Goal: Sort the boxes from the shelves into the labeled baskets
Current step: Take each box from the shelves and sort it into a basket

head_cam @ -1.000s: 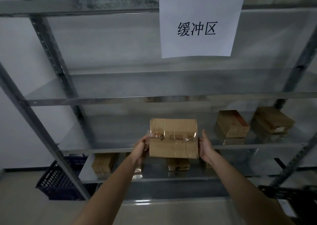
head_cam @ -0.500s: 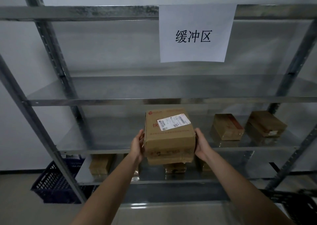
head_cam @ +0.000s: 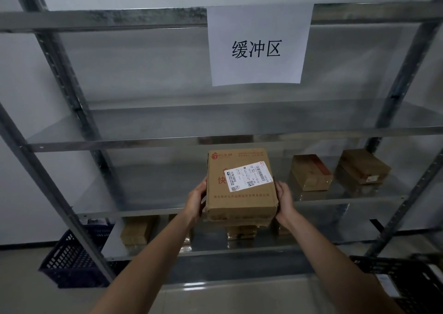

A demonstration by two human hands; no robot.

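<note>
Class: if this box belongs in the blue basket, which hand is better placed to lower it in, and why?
Probably left: the left hand holds the box on the side facing the blue basket.

- We cannot read the print on the shipping label [head_cam: 248, 176]: too small.
- The held box [head_cam: 241, 201] hides most of a lower-shelf box [head_cam: 241, 233].
- The view's right edge cuts off the black basket [head_cam: 407, 280].

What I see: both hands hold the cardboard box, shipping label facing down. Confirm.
No: the head view shows the shipping label facing up, toward the camera. The left hand and right hand do hold the cardboard box.
</note>
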